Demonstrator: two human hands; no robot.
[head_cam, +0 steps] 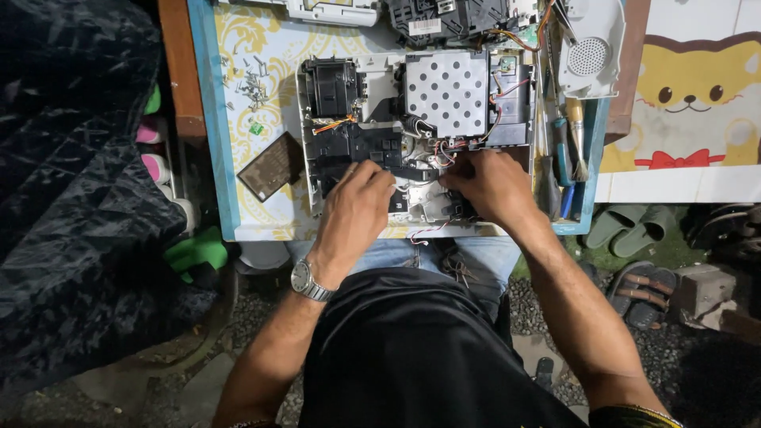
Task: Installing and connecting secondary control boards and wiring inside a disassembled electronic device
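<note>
A white-cased device [412, 135] shows black parts, a silver plate [446, 93] dotted with holes, and red and orange wires [456, 147]. The table top [261, 55] is cream with yellow scrolls, edged blue. A brown, perhaps speckled, board [272, 166] lies beside it.

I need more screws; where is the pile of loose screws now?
In the head view, the loose screws lie upper left on the patterned table, left of the opened device, above the small green piece.

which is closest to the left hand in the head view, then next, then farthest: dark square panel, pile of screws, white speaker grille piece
From the left hand:
1. Dark square panel, just to its left on the mat.
2. Pile of screws, farther up and left.
3. White speaker grille piece, far across at the upper right.
</note>
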